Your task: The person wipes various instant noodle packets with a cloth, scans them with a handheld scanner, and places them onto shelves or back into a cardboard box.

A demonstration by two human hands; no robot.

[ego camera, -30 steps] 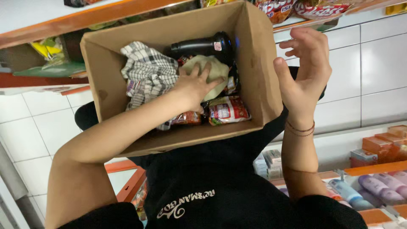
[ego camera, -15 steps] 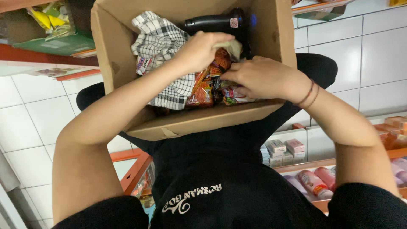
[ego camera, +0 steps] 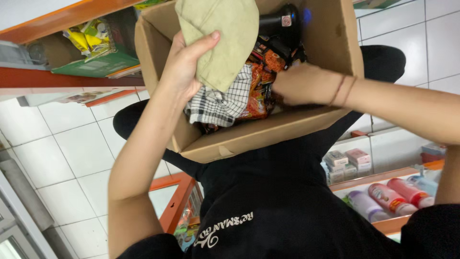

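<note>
**Green cloth lifted out of the box**

The pale green cloth (ego camera: 218,38) is now held up above the cardboard box (ego camera: 268,132), pinched between thumb and fingers of the left hand (ego camera: 184,67). Half a second ago it lay buried among the packets. The right hand (ego camera: 299,84) is pressed in beside the orange snack packets (ego camera: 258,91); its fingers are hidden, so their state cannot be told. The checked cloth (ego camera: 220,103) is left exposed.

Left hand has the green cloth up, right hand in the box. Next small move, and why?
Probably lift the olive-green cloth clear of the cardboard box. The left hand pinches it above the checked cloth, its upper part over the box's far side, while the right hand reaches among the orange packets.
</note>
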